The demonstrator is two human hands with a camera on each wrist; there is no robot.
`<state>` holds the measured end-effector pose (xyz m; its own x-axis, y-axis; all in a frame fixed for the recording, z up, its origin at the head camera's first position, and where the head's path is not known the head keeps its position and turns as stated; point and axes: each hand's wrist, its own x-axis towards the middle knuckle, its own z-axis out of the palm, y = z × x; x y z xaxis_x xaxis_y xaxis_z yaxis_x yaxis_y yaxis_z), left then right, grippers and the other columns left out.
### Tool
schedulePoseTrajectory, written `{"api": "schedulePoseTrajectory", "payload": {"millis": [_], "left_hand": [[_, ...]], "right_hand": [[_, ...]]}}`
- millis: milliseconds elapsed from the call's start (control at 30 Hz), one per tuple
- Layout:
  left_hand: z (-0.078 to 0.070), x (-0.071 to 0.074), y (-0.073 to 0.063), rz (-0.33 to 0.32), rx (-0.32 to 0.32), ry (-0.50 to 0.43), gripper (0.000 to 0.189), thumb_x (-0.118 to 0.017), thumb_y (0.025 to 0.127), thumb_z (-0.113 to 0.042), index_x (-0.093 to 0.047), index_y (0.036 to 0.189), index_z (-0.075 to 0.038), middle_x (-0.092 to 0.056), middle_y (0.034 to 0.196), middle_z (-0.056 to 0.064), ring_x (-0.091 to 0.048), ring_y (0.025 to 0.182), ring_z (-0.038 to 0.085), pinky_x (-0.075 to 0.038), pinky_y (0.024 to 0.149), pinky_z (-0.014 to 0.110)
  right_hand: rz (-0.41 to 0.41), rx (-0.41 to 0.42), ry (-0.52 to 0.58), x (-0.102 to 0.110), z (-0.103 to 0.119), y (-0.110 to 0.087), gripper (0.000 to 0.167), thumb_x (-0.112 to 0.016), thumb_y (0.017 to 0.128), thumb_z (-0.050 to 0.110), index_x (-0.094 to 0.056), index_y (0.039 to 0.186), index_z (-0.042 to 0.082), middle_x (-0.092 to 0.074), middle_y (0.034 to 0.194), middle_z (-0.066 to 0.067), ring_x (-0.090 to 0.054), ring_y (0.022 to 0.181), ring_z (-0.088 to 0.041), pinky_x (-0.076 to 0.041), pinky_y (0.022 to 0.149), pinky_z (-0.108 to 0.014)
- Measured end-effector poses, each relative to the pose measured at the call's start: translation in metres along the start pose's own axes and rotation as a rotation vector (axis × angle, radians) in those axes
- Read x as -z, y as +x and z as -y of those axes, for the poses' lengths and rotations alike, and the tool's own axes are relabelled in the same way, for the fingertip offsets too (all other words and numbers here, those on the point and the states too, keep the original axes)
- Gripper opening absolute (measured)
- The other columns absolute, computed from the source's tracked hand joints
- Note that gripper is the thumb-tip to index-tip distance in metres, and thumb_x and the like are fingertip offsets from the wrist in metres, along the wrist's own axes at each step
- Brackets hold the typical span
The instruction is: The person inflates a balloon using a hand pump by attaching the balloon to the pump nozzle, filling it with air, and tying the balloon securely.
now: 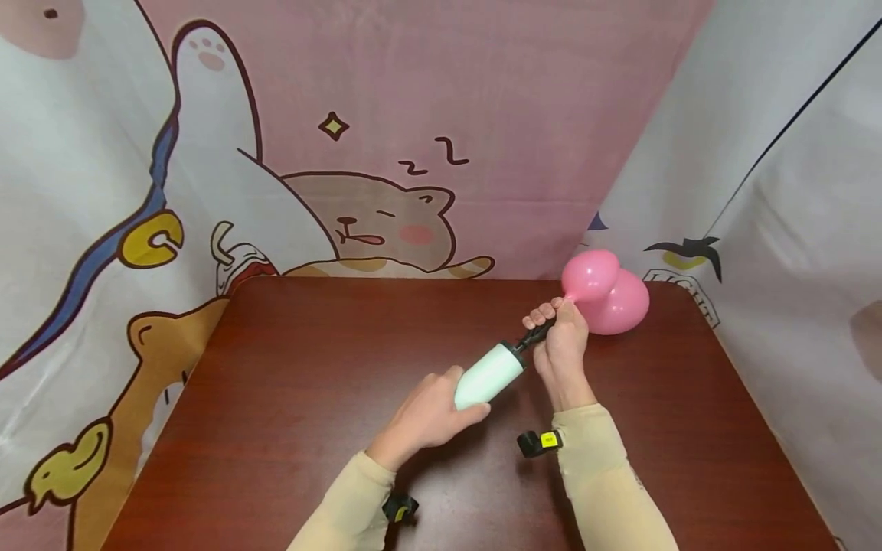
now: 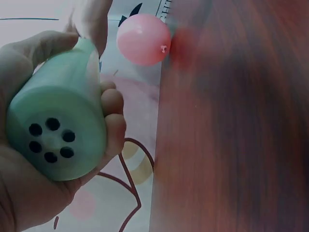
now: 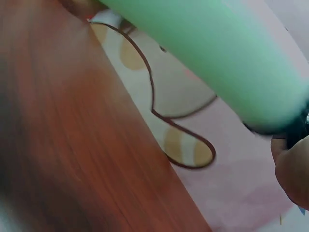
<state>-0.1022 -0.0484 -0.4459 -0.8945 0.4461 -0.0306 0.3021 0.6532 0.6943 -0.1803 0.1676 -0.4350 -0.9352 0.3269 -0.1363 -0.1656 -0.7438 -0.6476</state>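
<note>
Gripping a mint-green cylindrical plastic pump [image 1: 489, 376] in the left hand [image 1: 429, 409] and its slim black end [image 1: 537, 334] in the right hand [image 1: 566, 350]. Just beyond the right hand, a small round pink rubber balloon [image 1: 590, 273], neck meeting that hand; partly behind it, a larger pink balloon [image 1: 625, 306].

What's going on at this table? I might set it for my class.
A person is holding a mint-green pump above a dark wooden table. The left hand grips its barrel; the right hand grips its black end, with the neck of a partly hidden pair's smaller pink balloon at its fingers. The larger pink balloon shows behind. Both are inflated.
</note>
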Motion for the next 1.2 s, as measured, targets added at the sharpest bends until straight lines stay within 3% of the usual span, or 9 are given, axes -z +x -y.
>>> {"api": "schedulePoseTrajectory", "payload": {"millis": [167,567,767,1000,1200], "left_hand": [[-0.001,-0.003,0.004,-0.005,0.004,-0.044,0.052,-0.076,0.088,-0.043,-0.063,0.117,-0.002,-0.065,0.082,0.002,-0.055,0.063,0.011,-0.045,0.055,0.027],[0.018,0.007,-0.019,0.092,0.0,-0.063,0.041,-0.074,0.09,-0.047,-0.062,0.108,-0.013,-0.058,0.073,-0.007,-0.051,0.06,0.007,-0.043,0.054,0.025],[0.017,0.009,-0.018,0.093,0.033,-0.097,0.037,-0.075,0.088,-0.044,-0.06,0.101,-0.013,-0.058,0.07,-0.004,-0.051,0.053,0.008,-0.044,0.047,0.027],[0.004,0.004,-0.004,0.038,0.06,-0.152,0.043,-0.074,0.088,-0.044,-0.063,0.108,-0.007,-0.061,0.073,-0.001,-0.054,0.052,0.009,-0.047,0.047,0.028],[0.002,0.0,-0.002,0.014,0.039,-0.179,0.043,-0.075,0.088,-0.043,-0.065,0.107,-0.007,-0.062,0.077,-0.001,-0.056,0.059,0.009,-0.048,0.055,0.027]], "right_hand": [[0.014,-0.006,-0.052,-0.004,-0.006,-0.005,0.031,-0.034,0.113,0.022,-0.045,0.088,0.009,-0.042,0.066,0.001,-0.042,0.054,-0.01,-0.04,0.053,-0.023],[-0.064,0.036,0.055,0.012,0.041,0.023,0.032,-0.033,0.113,0.02,-0.043,0.086,0.005,-0.042,0.066,-0.002,-0.04,0.054,-0.013,-0.04,0.052,-0.025],[-0.058,0.03,0.04,0.007,0.022,0.016,0.032,-0.034,0.112,0.025,-0.044,0.088,0.006,-0.042,0.066,0.0,-0.041,0.052,-0.012,-0.04,0.052,-0.024],[0.016,-0.008,-0.06,-0.008,-0.013,-0.007,0.028,-0.035,0.112,0.025,-0.044,0.09,0.01,-0.042,0.067,0.001,-0.043,0.054,-0.01,-0.041,0.053,-0.023],[0.022,-0.003,-0.089,-0.012,-0.008,-0.008,0.03,-0.034,0.113,0.024,-0.045,0.089,0.009,-0.043,0.066,0.002,-0.043,0.054,-0.01,-0.041,0.053,-0.023]]}}
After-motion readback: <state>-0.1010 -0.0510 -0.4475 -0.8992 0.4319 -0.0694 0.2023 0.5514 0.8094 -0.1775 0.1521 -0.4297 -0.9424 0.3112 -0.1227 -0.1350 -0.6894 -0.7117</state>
